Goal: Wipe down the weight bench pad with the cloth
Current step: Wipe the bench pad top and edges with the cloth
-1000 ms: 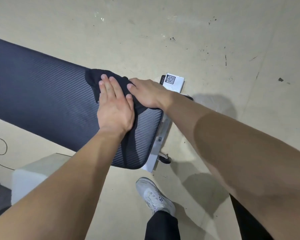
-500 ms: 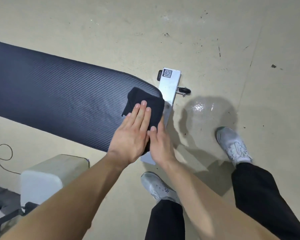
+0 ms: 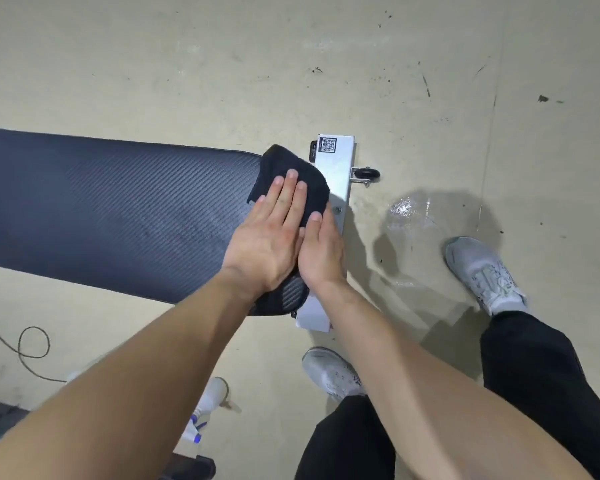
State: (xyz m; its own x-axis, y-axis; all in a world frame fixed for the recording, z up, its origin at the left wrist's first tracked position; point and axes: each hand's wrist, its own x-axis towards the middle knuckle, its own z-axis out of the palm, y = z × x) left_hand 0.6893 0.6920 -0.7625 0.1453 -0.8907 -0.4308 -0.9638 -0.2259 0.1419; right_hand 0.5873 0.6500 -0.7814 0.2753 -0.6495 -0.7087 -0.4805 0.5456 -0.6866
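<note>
Both hands work at the right-hand end of the weight bench pad (image 3: pixel 118 209) in the one head view, and between them they cover most of the cloth (image 3: pixel 283 162). The cloth is black and bunched, lying on the far corner of that end; only its upper part shows past the fingertips, and against the dark ribbed pad its lower edge is hard to trace.

The left hand (image 3: pixel 271 237) lies flat on the cloth, palm down, fingers straight and together, gripping nothing. The right hand (image 3: pixel 323 254) sits just beside it along the pad's end edge. One straight finger touches the cloth's right side, while the others are tucked behind the left hand, so it seems to rest flat rather than grip, though I can't be sure of that.

The pad runs off the left edge of the picture, and the left forearm crosses its near corner. Beyond the pad's end stands a pale metal frame bar (image 3: pixel 342 174) carrying a QR label (image 3: pixel 327 144) and a small black wheel (image 3: pixel 368 174); the right wrist hides part of the bar.

On the floor, a spray bottle (image 3: pixel 210 405) is half hidden by the left forearm, a thin cable (image 3: pixel 32 341) loops at the left, a shiny wet patch (image 3: pixel 406 209) lies right of the bar, and two grey shoes (image 3: pixel 482 271) show above black trouser legs.
</note>
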